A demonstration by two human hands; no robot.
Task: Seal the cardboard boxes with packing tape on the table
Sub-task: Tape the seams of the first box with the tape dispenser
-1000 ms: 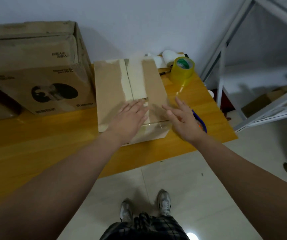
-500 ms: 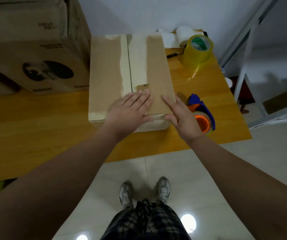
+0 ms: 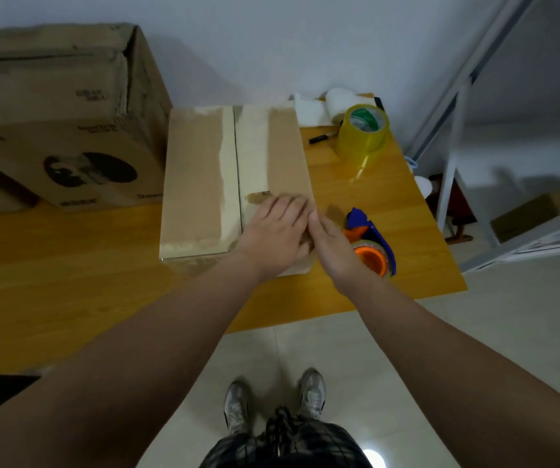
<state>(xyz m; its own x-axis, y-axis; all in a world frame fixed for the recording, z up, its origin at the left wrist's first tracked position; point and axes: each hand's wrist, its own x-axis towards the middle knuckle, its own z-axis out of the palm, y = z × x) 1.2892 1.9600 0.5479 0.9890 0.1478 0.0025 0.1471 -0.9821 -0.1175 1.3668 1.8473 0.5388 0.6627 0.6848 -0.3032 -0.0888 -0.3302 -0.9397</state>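
Note:
A flat brown cardboard box (image 3: 200, 177) lies on the wooden table (image 3: 69, 265), with pale strips along its centre seam. My left hand (image 3: 276, 228) lies flat on the box's near right corner, fingers straight. My right hand (image 3: 330, 246) rests at the box's right edge, fingers extended and touching my left hand. Just right of it sits a blue and orange tape dispenser (image 3: 373, 243). A yellowish roll of packing tape (image 3: 363, 135) stands at the table's far right with a loose end hanging down.
A large printed cardboard box (image 3: 59, 123) stands at the back left. A black marker (image 3: 322, 136) and white paper rolls (image 3: 325, 108) lie behind the tape roll. A white metal shelf frame (image 3: 454, 157) stands right of the table.
Both hands have slid to the right along the near end of the box; my right hand moved in against my left and now partly covers the dispenser.

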